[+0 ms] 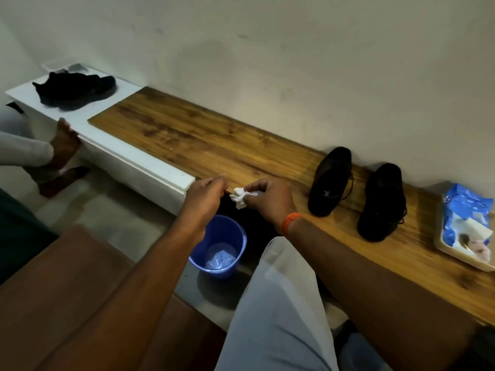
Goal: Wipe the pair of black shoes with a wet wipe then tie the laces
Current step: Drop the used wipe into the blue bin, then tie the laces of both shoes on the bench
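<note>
From my head view, my right hand pinches a crumpled white wipe above the blue bucket on the floor. My left hand hangs just beside it, fingers loosely curled, holding nothing. The two black shoes stand side by side on the wooden bench, right of my hands, near the wipe packet.

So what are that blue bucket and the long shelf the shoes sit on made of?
The blue bucket looks like plastic: uniform colour, smooth, slightly glossy wall. The shelf looks like wood or a wood-look laminate: brown grain streaks under a mild sheen. Which one, I cannot tell.
</note>
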A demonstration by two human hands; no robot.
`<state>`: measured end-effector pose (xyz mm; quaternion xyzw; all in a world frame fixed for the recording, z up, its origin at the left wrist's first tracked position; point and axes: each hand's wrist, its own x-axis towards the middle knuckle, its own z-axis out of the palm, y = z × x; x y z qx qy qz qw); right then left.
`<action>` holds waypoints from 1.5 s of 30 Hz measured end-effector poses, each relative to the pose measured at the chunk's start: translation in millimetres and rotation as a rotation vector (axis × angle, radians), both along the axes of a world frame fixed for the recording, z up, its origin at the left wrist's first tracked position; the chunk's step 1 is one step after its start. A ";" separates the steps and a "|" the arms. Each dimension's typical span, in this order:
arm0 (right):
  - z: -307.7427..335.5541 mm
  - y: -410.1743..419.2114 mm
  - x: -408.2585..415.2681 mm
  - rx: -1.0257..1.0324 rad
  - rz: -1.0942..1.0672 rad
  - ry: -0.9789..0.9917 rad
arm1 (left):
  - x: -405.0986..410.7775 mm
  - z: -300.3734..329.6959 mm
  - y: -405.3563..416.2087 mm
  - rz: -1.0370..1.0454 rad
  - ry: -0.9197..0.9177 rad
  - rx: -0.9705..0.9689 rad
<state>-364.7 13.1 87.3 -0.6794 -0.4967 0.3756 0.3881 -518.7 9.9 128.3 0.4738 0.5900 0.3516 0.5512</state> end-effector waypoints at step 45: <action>-12.6 -6.8 208.6 -0.008 -0.403 -0.059 | 226.9 -49.9 75.1 -0.501 0.307 0.233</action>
